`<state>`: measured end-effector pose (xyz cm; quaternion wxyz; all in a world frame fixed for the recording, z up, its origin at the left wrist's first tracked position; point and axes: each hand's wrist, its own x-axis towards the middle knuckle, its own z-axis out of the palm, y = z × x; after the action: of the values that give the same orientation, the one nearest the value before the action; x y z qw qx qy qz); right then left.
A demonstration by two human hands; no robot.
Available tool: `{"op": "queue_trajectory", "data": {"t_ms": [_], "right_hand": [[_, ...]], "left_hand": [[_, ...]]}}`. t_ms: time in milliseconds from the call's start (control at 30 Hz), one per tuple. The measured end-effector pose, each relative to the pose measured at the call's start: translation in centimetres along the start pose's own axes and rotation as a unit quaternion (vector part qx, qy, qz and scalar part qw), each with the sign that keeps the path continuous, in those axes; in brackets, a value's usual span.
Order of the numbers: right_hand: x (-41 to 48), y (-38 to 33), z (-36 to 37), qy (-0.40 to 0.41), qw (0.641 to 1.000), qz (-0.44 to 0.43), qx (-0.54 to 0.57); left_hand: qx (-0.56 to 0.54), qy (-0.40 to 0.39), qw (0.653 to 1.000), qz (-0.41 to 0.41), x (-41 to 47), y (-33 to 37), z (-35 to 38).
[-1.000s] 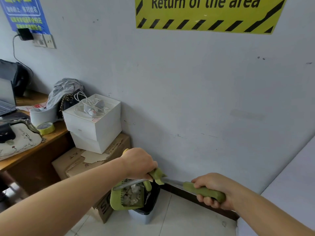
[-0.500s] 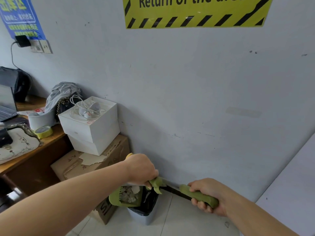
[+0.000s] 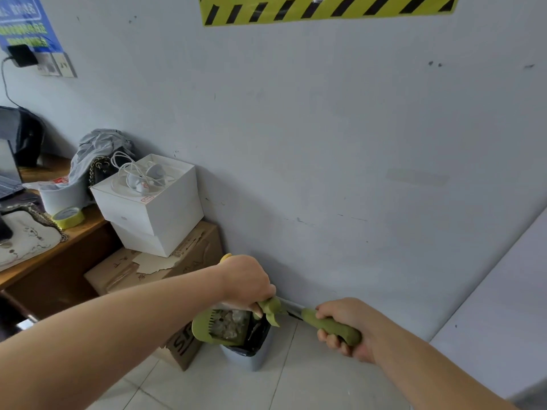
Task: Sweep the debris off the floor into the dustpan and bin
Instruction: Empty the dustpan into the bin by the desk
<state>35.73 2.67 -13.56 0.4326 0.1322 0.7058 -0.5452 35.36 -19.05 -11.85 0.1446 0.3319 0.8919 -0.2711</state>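
A green dustpan (image 3: pixel 204 328) with comb teeth holds several crumpled pale scraps of debris (image 3: pixel 229 322) and hangs over the mouth of a grey bin (image 3: pixel 260 355) lined with a black bag. My left hand (image 3: pixel 245 281) is shut on a yellow-tipped handle (image 3: pixel 225 257) right above the pan, next to a green joint piece (image 3: pixel 270 309). My right hand (image 3: pixel 344 321) grips the green handle grip (image 3: pixel 336 329), whose metal shaft runs left to that joint. The broom head is hidden.
The bin stands on white floor tiles (image 3: pixel 296 386) against a grey wall (image 3: pixel 325 173). A cardboard box (image 3: pixel 189 255) with white boxes (image 3: pixel 154 208) on top sits just left of it, beside a wooden desk (image 3: pixel 59 241). A pale surface (image 3: pixel 503 306) borders the right.
The view has tipped downward, so the wall sign has slid up out of frame. Both hands keep their grips, and the dustpan has sunk a little closer to the bin's mouth.
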Motion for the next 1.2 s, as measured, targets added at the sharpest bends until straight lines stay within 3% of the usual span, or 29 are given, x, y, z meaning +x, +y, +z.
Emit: {"op": "queue_trajectory", "data": {"t_ms": [767,1200], "right_hand": [[-0.2,8.1,-1.7,-0.030,0.996,-0.046,0.068],[0.0,8.5,-2.3,-0.034,0.996,-0.062,0.051]], "left_hand": [[0.055,-0.068,0.994,0.065,3.9,4.1,-2.0],[0.049,-0.052,0.996,0.054,6.2,2.7,-3.4]]}}
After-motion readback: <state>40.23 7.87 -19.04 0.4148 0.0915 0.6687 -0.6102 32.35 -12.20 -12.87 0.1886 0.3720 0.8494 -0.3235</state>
